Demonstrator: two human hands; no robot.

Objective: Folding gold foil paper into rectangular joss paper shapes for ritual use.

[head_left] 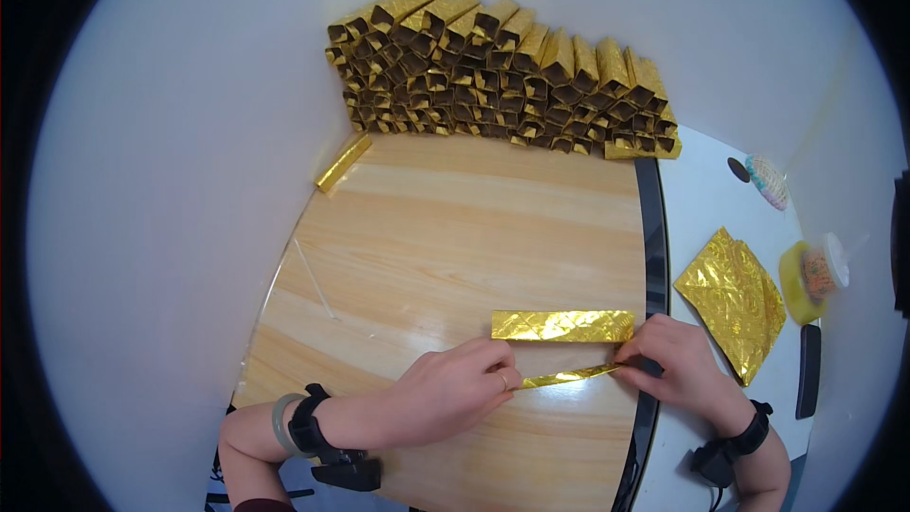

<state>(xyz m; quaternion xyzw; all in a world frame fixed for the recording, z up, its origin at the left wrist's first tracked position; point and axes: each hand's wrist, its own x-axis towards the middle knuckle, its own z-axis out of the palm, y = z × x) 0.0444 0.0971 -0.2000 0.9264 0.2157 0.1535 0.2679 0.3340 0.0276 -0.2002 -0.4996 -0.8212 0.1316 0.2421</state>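
Observation:
Between my hands, low on the wood-grain board, lies shiny gold foil paper. A narrow gold strip (569, 376) stretches from one hand to the other, and a wider flat gold panel (562, 325) lies just beyond it. I cannot tell whether the two are parts of one folded piece. My left hand (464, 381) has its fingers closed on the strip's left end. At the opposite end, my right hand (675, 360) pinches it between thumb and fingers, close to the panel's right corner.
Many open-ended gold foil tubes (502, 76) are stacked along the back of the wooden board (455, 228). One gold tube (343, 163) lies apart at the left edge, near a thin clear stick (315, 280). Flat gold sheets (735, 303) and a yellow tape roll (801, 283) lie right.

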